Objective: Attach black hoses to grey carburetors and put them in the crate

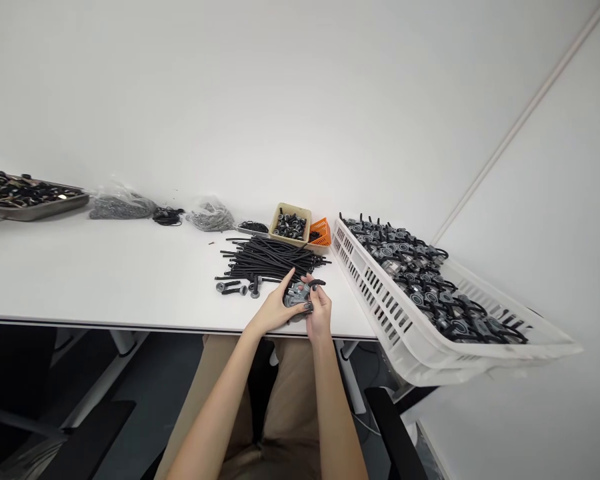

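Note:
Between my two hands, just above the table's front edge, is a grey plastic part with a short black tube point(298, 293). My left hand point(277, 307) is wrapped round its left side, thumb pressed across the front. On the other side my right hand point(319, 312) grips it near the black tube, fingers bent. The part's exact kind does not show, as fingers cover much of it. Beyond my hands lies a pile of black tubes point(267, 257). Several small grey caps with black stems point(255, 287) lie left of my hands.
A white slotted crate point(375, 293) full of similar grey parts stands at the right. At the back are a cream bin point(309, 220), an orange basket point(325, 230) and clear bags point(211, 215) of small pieces. A metal tray point(55, 208) sits far left on the white table point(105, 273).

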A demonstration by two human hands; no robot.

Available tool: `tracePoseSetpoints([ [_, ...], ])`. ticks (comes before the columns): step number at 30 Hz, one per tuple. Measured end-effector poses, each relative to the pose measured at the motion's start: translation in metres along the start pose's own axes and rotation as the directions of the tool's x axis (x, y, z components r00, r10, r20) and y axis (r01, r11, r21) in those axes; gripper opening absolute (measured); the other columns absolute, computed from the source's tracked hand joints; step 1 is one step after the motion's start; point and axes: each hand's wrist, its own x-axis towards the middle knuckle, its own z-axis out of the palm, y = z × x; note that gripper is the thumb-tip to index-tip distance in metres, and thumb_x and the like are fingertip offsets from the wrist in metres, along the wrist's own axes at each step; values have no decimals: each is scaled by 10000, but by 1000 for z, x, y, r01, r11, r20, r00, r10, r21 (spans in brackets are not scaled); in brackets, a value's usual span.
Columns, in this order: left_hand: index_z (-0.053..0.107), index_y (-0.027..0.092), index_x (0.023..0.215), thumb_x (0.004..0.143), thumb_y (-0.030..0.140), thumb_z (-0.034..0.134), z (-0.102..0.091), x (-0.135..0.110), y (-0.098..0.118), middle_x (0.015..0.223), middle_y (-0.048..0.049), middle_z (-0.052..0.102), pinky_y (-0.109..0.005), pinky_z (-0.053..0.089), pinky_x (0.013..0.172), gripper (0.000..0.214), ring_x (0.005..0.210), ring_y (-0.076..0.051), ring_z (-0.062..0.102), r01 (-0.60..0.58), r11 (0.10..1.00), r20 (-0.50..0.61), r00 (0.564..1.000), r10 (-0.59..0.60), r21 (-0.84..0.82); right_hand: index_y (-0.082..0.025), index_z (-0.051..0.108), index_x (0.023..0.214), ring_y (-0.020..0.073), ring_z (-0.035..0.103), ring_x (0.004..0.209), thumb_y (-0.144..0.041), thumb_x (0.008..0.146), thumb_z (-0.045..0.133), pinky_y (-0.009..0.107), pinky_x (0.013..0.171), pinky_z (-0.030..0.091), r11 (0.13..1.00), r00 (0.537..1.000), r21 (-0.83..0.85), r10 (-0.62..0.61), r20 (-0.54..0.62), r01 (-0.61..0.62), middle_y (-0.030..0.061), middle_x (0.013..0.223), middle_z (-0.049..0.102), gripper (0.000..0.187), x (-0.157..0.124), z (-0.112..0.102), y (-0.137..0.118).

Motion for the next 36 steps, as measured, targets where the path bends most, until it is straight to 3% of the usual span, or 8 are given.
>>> tracePoseSetpoints([
  [7,226,221,1548,763,467,724,1,0,-2,1453,-98,517,-399,368,1120,962,1312,-263,511,3,1000,-21,1000,-3,10,-190,687,1180,187,637,933,-448,793,689,326,816,529,1000,1000,-10,26,1,-26,97,1138,702,464,0,1,-1],
  [18,328,213,1517,757,497,714,1,0,-1,1378,-97,591,-390,432,1073,899,1251,-274,571,22,999,-57,998,-20,41,-176,739,1045,183,664,856,-392,659,801,331,792,548,991,990,89,108,-89,-100,77,1012,732,446,3,5,-3],
  [24,340,224,1510,751,477,724,0,-2,4,1360,-95,606,-397,434,1071,887,1226,-267,585,37,999,-44,998,-37,18,-196,715,1103,186,680,843,-428,648,811,338,765,564,991,991,108,87,-102,-75,81,1082,713,520,2,3,-2],
  [28,355,216,1501,752,447,728,0,-3,4,1349,-98,614,-394,419,1085,868,1231,-264,581,33,999,-35,999,-33,1,-174,732,1075,181,675,830,-404,648,813,329,767,561,992,990,89,96,-103,-86,82,1010,734,492,1,4,-4],
  [36,386,226,1477,762,425,722,1,-1,-4,1445,-98,525,-416,365,1128,815,1314,-269,506,-3,1000,-52,999,5,28,-180,753,995,180,686,818,-323,574,859,332,784,557,990,988,91,113,-110,-103,65,959,752,457,3,5,-4],
])
